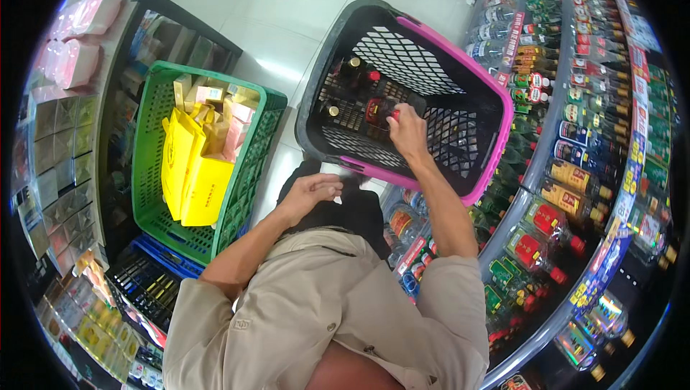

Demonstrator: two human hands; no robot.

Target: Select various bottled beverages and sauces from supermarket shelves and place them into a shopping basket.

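A black shopping basket (334, 56) with pink handles stands on the floor before me. My right hand (411, 129) reaches into it, its fingers on the red cap of a dark bottle (379, 111) with a red label. Several more bottles stand in the basket, among them one with a gold cap (333, 111) and one with a red cap (373, 75). My left hand (315, 193) is in front of my waist, fingers loosely curled and partly hidden; a small white thing shows at its fingertips, too small to name.
To the left, a green plastic crate (141, 137) holds boxes and yellow bags (202, 185). Blue crates (161, 260) are beneath it. Shelves of bottles (571, 174) curve along the right side. Boxed goods (64, 126) and pink packs (78, 64) line the left shelf.
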